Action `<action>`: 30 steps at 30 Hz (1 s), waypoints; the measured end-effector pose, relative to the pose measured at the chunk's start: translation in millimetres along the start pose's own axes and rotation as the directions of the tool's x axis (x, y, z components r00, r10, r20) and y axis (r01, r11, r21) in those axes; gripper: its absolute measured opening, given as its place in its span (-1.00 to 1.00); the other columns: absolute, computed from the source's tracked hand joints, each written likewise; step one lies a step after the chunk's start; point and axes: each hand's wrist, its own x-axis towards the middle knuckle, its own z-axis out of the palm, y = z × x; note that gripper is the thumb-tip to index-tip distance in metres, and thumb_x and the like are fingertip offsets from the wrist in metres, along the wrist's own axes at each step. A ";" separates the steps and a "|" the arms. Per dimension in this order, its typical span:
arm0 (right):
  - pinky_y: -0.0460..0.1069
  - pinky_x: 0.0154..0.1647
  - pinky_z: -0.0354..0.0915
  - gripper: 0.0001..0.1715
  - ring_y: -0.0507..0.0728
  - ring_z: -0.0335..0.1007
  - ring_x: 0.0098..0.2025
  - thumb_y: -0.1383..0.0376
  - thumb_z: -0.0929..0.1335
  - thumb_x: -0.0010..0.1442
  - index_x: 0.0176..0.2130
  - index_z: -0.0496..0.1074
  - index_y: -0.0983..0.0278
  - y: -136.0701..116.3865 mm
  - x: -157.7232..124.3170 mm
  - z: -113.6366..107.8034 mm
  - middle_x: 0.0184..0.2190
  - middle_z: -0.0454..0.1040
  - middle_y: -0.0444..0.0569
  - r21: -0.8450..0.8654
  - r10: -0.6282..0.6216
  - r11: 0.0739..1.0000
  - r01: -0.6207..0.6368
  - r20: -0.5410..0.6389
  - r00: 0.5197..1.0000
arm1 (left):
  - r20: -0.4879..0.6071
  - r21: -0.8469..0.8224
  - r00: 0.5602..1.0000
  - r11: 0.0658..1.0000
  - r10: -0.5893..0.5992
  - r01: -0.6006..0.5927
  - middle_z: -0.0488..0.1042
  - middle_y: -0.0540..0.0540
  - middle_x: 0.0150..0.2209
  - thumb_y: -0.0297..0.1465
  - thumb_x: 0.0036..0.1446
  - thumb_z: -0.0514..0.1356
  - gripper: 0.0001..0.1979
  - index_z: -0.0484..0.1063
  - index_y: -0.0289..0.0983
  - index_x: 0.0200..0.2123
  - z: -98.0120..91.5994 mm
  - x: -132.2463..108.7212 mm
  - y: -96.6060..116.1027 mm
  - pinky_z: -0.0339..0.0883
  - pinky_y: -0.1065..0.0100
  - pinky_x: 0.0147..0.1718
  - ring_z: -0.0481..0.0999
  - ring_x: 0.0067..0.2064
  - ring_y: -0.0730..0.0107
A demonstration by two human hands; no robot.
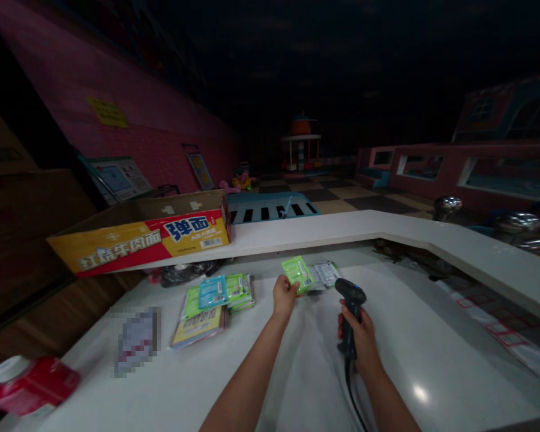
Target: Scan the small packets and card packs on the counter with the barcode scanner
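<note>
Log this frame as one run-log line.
left hand: green sachet | right hand: corded barcode scanner | surface: white counter

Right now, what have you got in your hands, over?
Left hand pinching green sachet. Right hand gripping black barcode scanner, cable hanging down. Silver sachets right beside the green one.

- Red-and-yellow cardboard noodle box [139,237] on the white counter ledge [297,231], 10 o'clock
- Stack of printed sachets [207,306], 11 o'clock
- Black plastic bag [184,274] just behind them
- Red carton [33,384] with white cap [9,369], 8 o'clock
- Chrome stools [517,223], 2 o'clock
- Toy carousel [301,144] beyond the checkered floor [342,192], 12 o'clock
- Pink wall [153,150] bearing a yellow notice [108,112], 11 o'clock
</note>
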 end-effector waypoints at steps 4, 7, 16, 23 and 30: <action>-0.14 -0.74 0.18 -0.36 -0.01 0.27 -0.68 -0.03 0.52 -0.11 -0.13 0.43 0.28 0.2 -5.5 1.3 -0.61 0.42 -0.22 -0.027 0.022 0.999 -0.020 0.088 0.996 | -0.047 0.095 0.990 0.988 0.130 -0.125 0.12 0.17 -0.60 -0.25 -0.06 0.24 -0.71 0.14 -0.20 -0.46 -52.6 -34.1 -19.7 0.11 0.52 -0.58 0.19 -0.57 0.54; -0.13 -0.73 0.19 -0.34 0.00 0.27 -0.69 -0.03 0.52 -0.11 -0.12 0.43 0.30 0.0 -8.4 4.0 -0.61 0.42 -0.21 -0.039 0.041 0.999 -0.036 0.150 0.988 | -0.096 0.175 0.982 0.974 0.163 -0.145 0.08 0.17 -0.61 -0.23 -0.01 0.23 -0.71 0.13 -0.20 -0.46 -69.3 -43.2 -27.3 0.09 0.52 -0.58 0.17 -0.58 0.54; -0.14 -0.75 0.17 -0.46 -0.01 0.24 -0.69 0.07 0.49 -0.07 -0.12 0.41 0.24 -9.2 -42.3 19.3 -0.62 0.38 -0.23 -0.190 0.207 0.970 -0.153 0.308 0.929 | -0.121 0.178 0.987 0.980 0.110 -0.088 0.13 0.15 -0.57 -0.22 0.07 0.12 -0.77 0.11 -0.18 -0.38 -65.8 -35.3 -33.0 0.20 0.49 -0.57 0.23 -0.56 0.51; -0.17 -0.83 0.04 -0.51 -0.04 0.12 -0.76 -0.01 0.45 -0.05 -0.23 0.35 0.24 -14.0 -80.1 28.7 -0.69 0.29 -0.30 -0.382 0.180 0.922 -0.064 0.274 0.945 | -0.072 0.155 0.989 0.981 0.129 -0.117 0.17 0.14 -0.56 -0.31 0.10 0.07 -0.85 0.09 -0.17 -0.38 -66.4 -34.0 -37.9 0.18 0.50 -0.58 0.25 -0.57 0.51; -0.16 -0.83 0.07 -0.57 -0.04 0.13 -0.77 -0.02 0.43 -0.03 -0.37 0.28 0.22 -25.4 -92.8 26.2 -0.71 0.28 -0.30 -0.438 0.163 0.899 -0.020 0.291 0.943 | -0.118 0.278 0.981 0.953 0.155 -0.117 0.23 0.07 -0.50 -0.38 0.09 0.07 -0.89 0.12 -0.19 -0.41 -65.6 -33.9 -33.1 0.21 0.45 -0.52 0.33 -0.49 0.45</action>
